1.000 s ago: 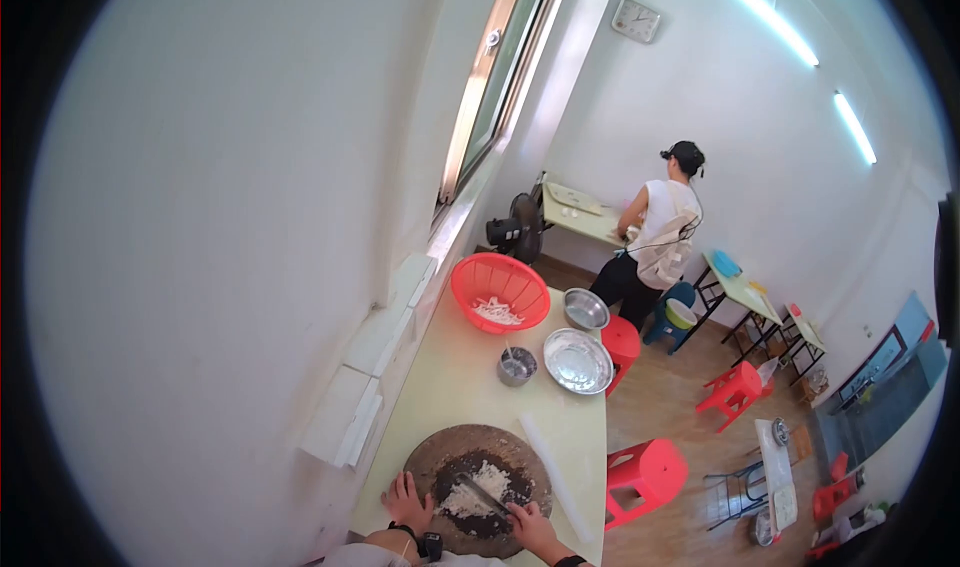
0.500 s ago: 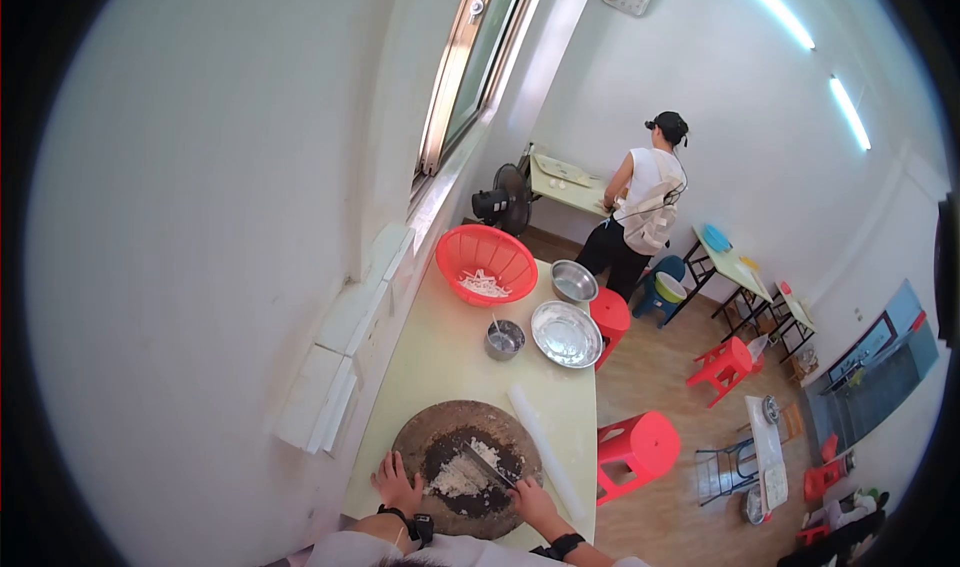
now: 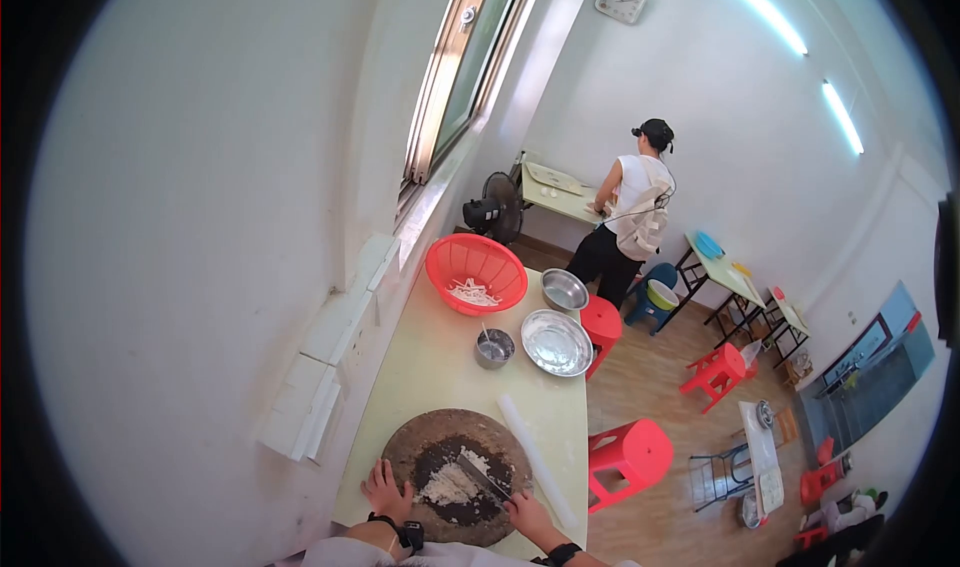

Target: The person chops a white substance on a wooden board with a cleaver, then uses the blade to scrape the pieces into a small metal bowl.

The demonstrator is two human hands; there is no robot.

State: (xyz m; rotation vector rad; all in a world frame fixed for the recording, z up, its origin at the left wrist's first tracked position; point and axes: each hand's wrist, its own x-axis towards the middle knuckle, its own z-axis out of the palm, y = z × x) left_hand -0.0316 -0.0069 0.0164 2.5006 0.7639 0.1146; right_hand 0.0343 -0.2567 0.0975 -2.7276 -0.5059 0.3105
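Observation:
A round wooden chopping board (image 3: 415, 437) lies at the near end of the pale table, with a pile of finely chopped white food (image 3: 447, 484) on its dark, wet middle. My right hand (image 3: 527, 517) is closed round the handle of a kitchen knife (image 3: 484, 478), whose blade lies slantwise over the right part of the pile. At the board's left edge rests my left hand (image 3: 388, 493), fingers spread and holding nothing. Beyond the board's right side is a long white roll (image 3: 537, 459), perhaps plastic film.
Farther up the table (image 3: 440, 367) stand a red plastic basket (image 3: 478, 257) with white strips inside, a small metal pot (image 3: 494, 349) and two metal basins (image 3: 557, 344). Red stools (image 3: 632, 457) flank the right edge. A person (image 3: 630, 207) works at the far table.
The whole view has shifted slightly, so the table sits a little lower and more to the left. My hands and the knife keep nearly the same places over the board.

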